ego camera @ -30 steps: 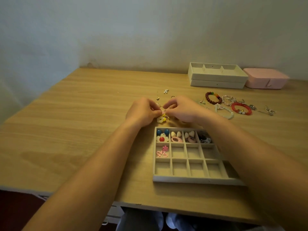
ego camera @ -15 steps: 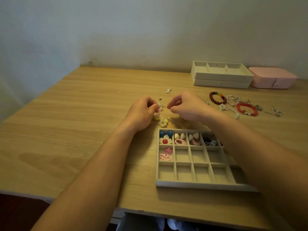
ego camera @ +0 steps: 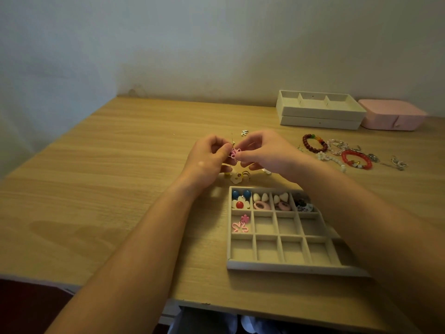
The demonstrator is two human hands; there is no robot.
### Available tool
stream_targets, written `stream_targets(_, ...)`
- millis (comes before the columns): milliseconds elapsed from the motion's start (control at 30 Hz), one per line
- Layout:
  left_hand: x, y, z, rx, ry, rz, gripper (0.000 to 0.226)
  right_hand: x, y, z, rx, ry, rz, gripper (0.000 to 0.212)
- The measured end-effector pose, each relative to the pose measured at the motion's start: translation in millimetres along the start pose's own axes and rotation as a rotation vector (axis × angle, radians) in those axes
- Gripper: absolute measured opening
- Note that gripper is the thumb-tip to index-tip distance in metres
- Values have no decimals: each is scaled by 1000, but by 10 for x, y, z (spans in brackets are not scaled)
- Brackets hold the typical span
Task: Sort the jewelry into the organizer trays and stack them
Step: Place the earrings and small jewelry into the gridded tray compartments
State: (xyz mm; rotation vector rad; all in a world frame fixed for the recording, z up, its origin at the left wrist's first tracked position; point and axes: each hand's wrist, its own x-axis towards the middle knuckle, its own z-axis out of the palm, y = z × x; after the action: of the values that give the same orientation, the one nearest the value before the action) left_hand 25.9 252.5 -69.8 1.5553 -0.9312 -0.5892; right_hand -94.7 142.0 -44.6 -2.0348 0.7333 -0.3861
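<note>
Presently, the sorting step: my left hand (ego camera: 207,160) and right hand (ego camera: 267,153) both pinch a pink flower earring (ego camera: 234,153) between curled fingertips, raised above the surface (ego camera: 120,189) just beyond the organizer tray (ego camera: 289,267). I judge the next move calls for lowering it into the second-row left compartment, where the matching earring (ego camera: 240,224) lies: thin openwork petals, fine gold hook. Tray: matte, felt-like, square cells. Beaded bracelets (ego camera: 356,160) lie well apart at right; two spare trays (ego camera: 320,112) sit stacked near the wall.
</note>
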Motion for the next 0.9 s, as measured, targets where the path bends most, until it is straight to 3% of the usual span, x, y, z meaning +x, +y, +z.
stream_targets(333, -32, 35, -68, -418, -58, -158, 13, -68, 13, -123, 229, -55, 35, 14)
stream_targets(633, -57, 47, -81, -522, -92, -123, 25, -176, -2, -136, 405, -22, -13, 15)
stream_targets(767, -77, 80, -69, -635, -109, -125, 20, -217, -50, -149, 458, -32, -34, 17)
stream_targets(900, -119, 123, -67, -628, -132, -117, 18, -302, -103, -172, 381, -6, -40, 19)
